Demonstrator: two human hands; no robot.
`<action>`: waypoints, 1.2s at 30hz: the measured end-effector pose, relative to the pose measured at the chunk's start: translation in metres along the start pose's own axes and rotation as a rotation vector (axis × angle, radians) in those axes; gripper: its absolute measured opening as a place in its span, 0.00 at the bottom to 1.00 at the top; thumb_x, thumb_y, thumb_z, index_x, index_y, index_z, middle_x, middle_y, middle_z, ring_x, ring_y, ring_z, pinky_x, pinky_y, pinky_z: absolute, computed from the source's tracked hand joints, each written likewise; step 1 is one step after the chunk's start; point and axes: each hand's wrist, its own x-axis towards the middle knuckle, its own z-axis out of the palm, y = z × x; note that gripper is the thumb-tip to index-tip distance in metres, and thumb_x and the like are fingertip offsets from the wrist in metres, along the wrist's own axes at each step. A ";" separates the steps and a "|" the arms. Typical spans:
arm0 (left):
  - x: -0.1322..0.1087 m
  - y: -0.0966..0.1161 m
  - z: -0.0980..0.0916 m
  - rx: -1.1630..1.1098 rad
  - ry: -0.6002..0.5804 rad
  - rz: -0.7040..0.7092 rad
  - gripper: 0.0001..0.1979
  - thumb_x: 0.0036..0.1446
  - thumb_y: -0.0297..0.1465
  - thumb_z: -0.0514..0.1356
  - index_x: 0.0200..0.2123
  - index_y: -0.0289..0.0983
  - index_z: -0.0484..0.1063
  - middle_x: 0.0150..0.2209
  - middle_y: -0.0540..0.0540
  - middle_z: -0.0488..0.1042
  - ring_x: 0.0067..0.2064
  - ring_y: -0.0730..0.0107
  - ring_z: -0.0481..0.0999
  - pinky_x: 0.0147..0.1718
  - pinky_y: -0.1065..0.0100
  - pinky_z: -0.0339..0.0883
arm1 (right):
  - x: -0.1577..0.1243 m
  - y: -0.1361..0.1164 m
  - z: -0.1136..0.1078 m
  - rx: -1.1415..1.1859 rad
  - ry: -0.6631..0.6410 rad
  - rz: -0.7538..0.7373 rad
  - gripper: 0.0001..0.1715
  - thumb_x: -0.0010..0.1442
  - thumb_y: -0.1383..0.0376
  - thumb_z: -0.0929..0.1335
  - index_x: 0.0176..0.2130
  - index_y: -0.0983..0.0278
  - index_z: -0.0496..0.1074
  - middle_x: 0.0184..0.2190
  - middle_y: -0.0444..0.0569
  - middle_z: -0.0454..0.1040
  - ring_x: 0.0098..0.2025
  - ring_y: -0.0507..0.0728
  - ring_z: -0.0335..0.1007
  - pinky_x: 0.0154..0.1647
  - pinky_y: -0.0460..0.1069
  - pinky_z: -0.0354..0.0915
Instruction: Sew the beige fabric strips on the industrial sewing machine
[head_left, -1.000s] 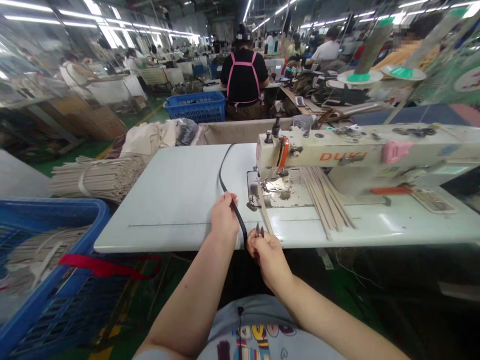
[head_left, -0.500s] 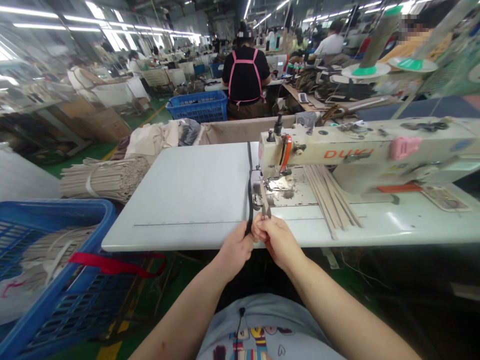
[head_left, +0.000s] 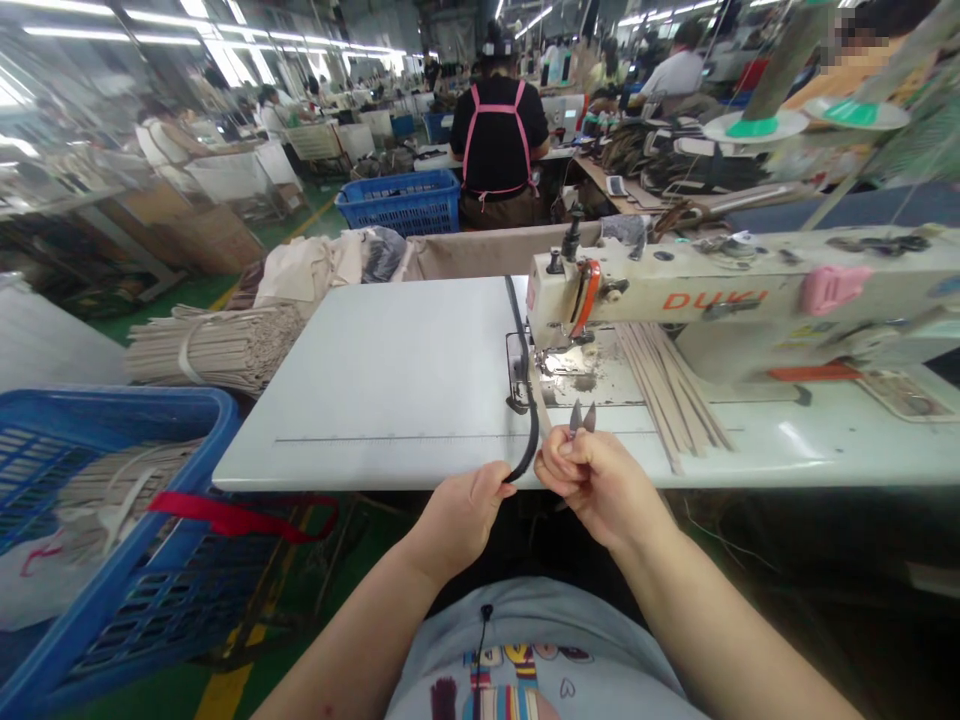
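Observation:
My left hand [head_left: 466,508] pinches the near end of a long black strip [head_left: 533,425] at the table's front edge. The strip curves away over the white tabletop [head_left: 405,370], passing left of the sewing machine's needle area. In my right hand [head_left: 604,485] is a pair of thread snips [head_left: 583,417], its two pointed blades apart and facing away from me. A narrow beige strip [head_left: 541,403] runs from near the presser foot to my right fingers; whether they grip it I cannot tell. The sewing machine [head_left: 645,295] stands just beyond my right hand.
Several loose beige strips [head_left: 667,400] lie on the table right of the needle. At left are a tied beige bundle [head_left: 214,350] and a blue basket [head_left: 142,560] with a red strap [head_left: 225,515]. A person in a pink-strapped apron [head_left: 499,140] sits ahead, beside another blue basket [head_left: 401,200].
My hands have moved apart, the right one going rightward with the snips. The snips' blades now show spread. The black strip, straight before, now bows to the right. The view has shifted slightly.

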 end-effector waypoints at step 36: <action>0.011 0.003 -0.012 -1.353 0.142 -0.664 0.16 0.64 0.42 0.60 0.42 0.33 0.76 0.34 0.48 0.69 0.28 0.77 0.64 0.25 0.71 0.52 | 0.017 0.028 -0.009 -0.864 -0.033 -0.138 0.10 0.57 0.67 0.64 0.31 0.62 0.76 0.24 0.43 0.70 0.26 0.51 0.62 0.31 0.48 0.58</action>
